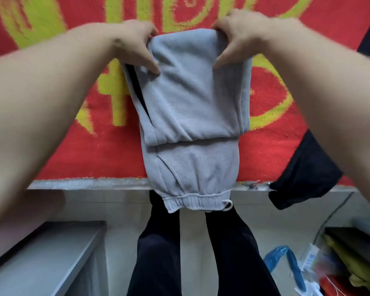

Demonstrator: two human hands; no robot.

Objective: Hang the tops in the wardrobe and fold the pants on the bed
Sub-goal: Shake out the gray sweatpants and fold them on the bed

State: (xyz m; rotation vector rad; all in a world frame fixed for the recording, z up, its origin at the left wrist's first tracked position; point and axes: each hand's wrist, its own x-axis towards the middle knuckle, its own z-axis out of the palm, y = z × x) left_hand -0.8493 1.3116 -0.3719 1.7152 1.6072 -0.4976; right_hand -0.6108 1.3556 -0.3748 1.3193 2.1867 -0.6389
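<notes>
Grey sweatpants [188, 116] hang folded over themselves above the bed's red and yellow blanket [77, 150], their elastic waistband dangling past the bed edge. My left hand [135, 45] pinches the fold's top left corner and my right hand [237, 37] pinches the top right corner, thumbs on the near side. A dark garment [303, 174] lies on the bed at the right, drooping over the edge.
The bed's edge [83, 184] runs across the middle. Below stand my legs in dark trousers [158, 248] on a tiled floor. A grey cabinet top [45, 253] is at lower left. Blue plastic [286, 259], a cable and piled clothes clutter the lower right.
</notes>
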